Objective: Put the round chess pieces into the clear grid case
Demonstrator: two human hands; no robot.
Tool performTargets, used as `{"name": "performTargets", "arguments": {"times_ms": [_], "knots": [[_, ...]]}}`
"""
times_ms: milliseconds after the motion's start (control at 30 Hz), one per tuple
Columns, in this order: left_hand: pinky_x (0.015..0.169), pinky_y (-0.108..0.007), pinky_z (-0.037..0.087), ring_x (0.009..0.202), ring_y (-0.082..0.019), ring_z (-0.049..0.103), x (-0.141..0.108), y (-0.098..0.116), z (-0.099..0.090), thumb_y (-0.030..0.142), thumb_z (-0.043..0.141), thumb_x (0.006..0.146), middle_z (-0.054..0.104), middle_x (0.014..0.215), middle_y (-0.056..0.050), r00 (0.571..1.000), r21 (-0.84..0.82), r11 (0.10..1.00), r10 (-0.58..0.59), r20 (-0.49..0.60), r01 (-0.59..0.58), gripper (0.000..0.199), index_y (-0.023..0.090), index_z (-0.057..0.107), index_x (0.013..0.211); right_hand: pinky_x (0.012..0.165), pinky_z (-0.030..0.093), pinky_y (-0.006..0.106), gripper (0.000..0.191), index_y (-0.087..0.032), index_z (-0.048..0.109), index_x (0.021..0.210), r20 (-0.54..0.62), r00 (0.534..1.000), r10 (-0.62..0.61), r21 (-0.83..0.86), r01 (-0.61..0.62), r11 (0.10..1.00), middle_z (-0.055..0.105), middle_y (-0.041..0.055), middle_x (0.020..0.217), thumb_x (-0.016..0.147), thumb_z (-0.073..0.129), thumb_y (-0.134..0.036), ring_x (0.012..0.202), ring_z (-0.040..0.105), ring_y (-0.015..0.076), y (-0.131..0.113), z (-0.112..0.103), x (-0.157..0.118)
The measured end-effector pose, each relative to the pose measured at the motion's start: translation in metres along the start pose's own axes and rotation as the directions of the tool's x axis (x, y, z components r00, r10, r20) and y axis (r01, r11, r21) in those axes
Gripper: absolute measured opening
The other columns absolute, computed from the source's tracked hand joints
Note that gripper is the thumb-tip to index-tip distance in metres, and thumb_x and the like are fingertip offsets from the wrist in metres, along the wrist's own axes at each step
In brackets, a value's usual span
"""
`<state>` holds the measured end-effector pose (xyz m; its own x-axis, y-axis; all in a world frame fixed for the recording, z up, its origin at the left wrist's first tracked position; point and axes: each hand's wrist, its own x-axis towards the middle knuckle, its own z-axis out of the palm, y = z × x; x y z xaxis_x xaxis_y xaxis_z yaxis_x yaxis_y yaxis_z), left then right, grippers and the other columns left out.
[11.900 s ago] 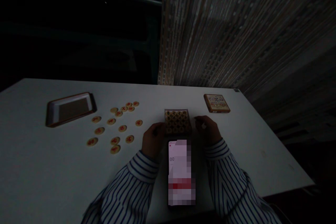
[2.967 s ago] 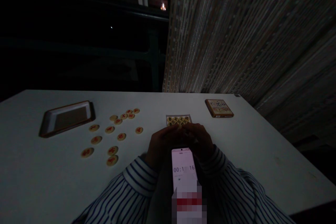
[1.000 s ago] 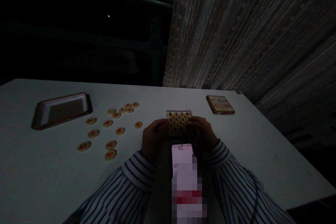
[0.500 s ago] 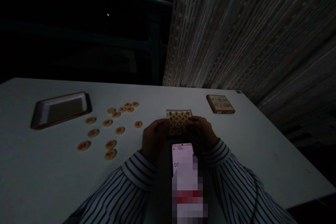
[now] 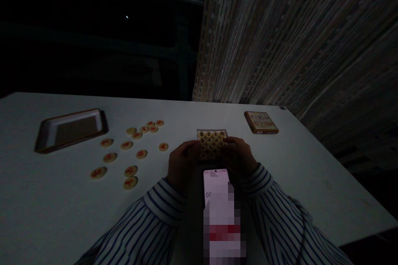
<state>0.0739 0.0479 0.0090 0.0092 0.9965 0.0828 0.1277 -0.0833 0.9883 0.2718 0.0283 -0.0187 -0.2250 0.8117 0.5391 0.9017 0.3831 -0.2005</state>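
A small clear-edged box (image 5: 212, 131) filled with rows of xiangqi pieces (image 5: 209, 140), marked in black characters, lies in front of me. My left hand (image 5: 183, 161) grips its left side with curled fingers. At the right side my right hand (image 5: 241, 155) holds it too, its thumb and fingers partly lost in shadow. The box's near end is dark and hard to make out. Just below it lies a lit phone (image 5: 216, 186), partly pixelated, between my striped sleeves. Loose xiangqi pieces (image 5: 141, 154) with red characters are scattered to the left of my left hand.
An open brown-rimmed tray (image 5: 70, 145) stands at the far left of the white table (image 5: 56, 215). A flat printed box (image 5: 261, 122) lies at the back right. Behind the table hangs a bead-like curtain (image 5: 236, 41). The room is dark.
Both hands stay at the sides of the box, and the pieces lie where they were. Only the view has shifted very slightly.
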Motion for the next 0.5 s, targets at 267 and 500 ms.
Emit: {"name": "performTargets", "arguments": {"times_ms": [267, 500], "knots": [[0.062, -0.026, 0.050, 0.069, -0.015, 0.061, 0.0004, -0.0012, 0.0004, 0.032, 0.057, 0.069, 0.067, 0.074, -0.004, 0.999, 0.017, 0.999, 0.034, -0.001, -0.034, 0.022, 0.014, 0.064, 0.079, 0.076, 0.041, 0.036, 0.022, -0.025, 0.063, 0.087, 0.050, 0.998, 0.040, -0.003, -0.040, 0.999, 0.056, 0.0058, 0.104, 0.070, 0.058, -0.039, 0.094, 0.050, 0.0208, 0.0007, 0.0001, -0.0004], [0.060, -0.026, 0.051, 0.068, -0.015, 0.061, 0.0010, -0.0044, 0.0010, 0.034, 0.057, 0.068, 0.067, 0.074, -0.004, 0.999, 0.003, 0.999, 0.042, -0.001, -0.042, 0.024, 0.014, 0.064, 0.080, 0.077, 0.040, 0.036, 0.022, -0.025, 0.064, 0.086, 0.061, 0.997, 0.050, 0.003, -0.051, 0.999, 0.056, 0.0060, 0.105, 0.070, 0.057, -0.039, 0.094, 0.050, 0.0208, 0.0019, 0.0017, -0.0011]]}}
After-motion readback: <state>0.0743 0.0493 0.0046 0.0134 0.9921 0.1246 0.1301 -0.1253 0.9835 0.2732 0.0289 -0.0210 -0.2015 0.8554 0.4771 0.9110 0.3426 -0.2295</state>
